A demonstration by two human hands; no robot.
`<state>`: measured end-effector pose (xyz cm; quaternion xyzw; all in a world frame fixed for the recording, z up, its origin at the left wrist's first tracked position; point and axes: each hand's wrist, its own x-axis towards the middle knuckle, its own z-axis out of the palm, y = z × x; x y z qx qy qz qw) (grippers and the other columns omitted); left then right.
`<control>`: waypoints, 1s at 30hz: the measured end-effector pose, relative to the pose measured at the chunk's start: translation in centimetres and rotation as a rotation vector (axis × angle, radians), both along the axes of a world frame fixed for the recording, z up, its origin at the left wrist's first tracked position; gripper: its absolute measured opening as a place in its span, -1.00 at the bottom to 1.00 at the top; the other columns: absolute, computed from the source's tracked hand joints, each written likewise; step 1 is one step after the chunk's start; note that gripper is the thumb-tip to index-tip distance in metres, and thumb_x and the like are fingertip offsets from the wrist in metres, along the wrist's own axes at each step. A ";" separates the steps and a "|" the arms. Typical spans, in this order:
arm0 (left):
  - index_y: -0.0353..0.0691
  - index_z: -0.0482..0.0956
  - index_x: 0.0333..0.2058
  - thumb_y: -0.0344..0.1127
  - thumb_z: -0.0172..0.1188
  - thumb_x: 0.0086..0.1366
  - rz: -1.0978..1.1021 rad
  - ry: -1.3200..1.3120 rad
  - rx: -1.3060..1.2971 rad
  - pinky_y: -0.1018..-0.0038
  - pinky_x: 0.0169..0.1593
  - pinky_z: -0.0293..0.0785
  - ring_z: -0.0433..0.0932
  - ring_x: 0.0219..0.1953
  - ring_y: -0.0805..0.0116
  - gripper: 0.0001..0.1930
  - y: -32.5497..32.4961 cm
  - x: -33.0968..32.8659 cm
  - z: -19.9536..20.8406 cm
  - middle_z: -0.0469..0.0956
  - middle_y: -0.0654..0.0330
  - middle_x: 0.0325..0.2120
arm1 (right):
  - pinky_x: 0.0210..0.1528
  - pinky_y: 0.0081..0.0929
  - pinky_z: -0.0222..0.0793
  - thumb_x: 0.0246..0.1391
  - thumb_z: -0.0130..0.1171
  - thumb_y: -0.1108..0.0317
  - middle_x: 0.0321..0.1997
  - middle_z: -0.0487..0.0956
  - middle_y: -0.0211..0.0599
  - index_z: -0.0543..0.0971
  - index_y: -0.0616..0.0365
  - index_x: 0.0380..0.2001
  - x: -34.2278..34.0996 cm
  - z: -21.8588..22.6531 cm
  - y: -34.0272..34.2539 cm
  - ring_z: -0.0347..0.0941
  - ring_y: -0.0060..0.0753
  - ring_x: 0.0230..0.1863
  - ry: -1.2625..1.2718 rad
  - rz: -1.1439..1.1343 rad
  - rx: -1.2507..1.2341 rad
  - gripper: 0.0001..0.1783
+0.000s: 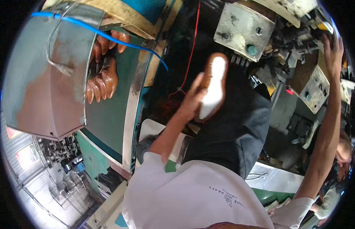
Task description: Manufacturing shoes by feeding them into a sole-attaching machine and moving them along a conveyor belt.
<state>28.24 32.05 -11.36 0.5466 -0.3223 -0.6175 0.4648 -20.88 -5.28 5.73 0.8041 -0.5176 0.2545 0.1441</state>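
Near the frame's centre our left hand (190, 100) grips a brown shoe (213, 86) sole-up, its white sole exposed for inspection; at upper right our right hand (333, 47) reaches the machine (313, 86), grip unclear; finished shoes (103, 78) rest at upper left.

The left hand (192, 100) holds a brown shoe (213, 87) with its white sole turned up, the fingers curled round its side in a closed grip. The right hand (333, 47) reaches up to the machine parts (299, 45) at the upper right, touching them; its grip cannot be made out. Several brown shoes (103, 74) lie on the green conveyor belt (108, 118) beside a blue cable (108, 37). A grey metal box (243, 30) with a green button sits above the held shoe.
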 end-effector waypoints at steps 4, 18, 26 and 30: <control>-0.22 0.07 0.65 -0.28 0.20 0.57 0.212 -0.528 0.147 0.26 0.66 0.02 0.11 0.66 0.11 -0.21 2.9 14.8 -1.5 0.16 -0.03 0.63 | 0.64 -0.01 0.18 0.45 0.29 0.33 0.60 0.38 0.14 0.39 0.05 0.57 7.2 -5.5 10.2 0.17 0.08 0.70 -0.067 -0.063 -0.198 -0.31; 0.39 0.35 0.54 -0.38 0.20 0.44 -0.277 -2.068 0.369 -0.07 0.39 0.50 0.35 0.36 -0.25 -0.25 4.9 38.6 -10.0 0.12 -0.08 0.57 | 0.36 -0.13 0.57 0.45 0.20 0.38 0.51 0.50 0.08 0.52 0.05 0.47 -0.7 -20.4 32.8 0.55 0.15 0.42 -0.334 -0.336 0.729 -0.44; 0.15 0.42 0.43 -0.16 0.08 0.59 -0.408 -2.325 0.338 0.07 0.31 0.56 0.53 0.26 -0.03 -0.52 2.2 42.4 -11.1 0.50 -0.06 0.32 | 0.40 -0.11 0.50 0.50 0.15 0.31 0.46 0.55 0.12 0.60 0.18 0.36 -3.3 -19.0 39.1 0.54 0.21 0.41 -0.346 -0.334 0.775 -0.54; -0.16 0.65 -0.10 -0.13 0.16 0.46 -0.610 -2.081 0.154 0.06 0.09 0.66 0.69 -0.13 -0.09 -0.75 1.1 42.7 -8.7 0.69 -0.06 -0.14 | 0.41 -0.12 0.50 0.52 0.15 0.29 0.41 0.61 0.11 0.60 0.21 0.34 -7.5 -21.1 45.5 0.57 0.15 0.39 -0.294 -0.388 0.716 -0.56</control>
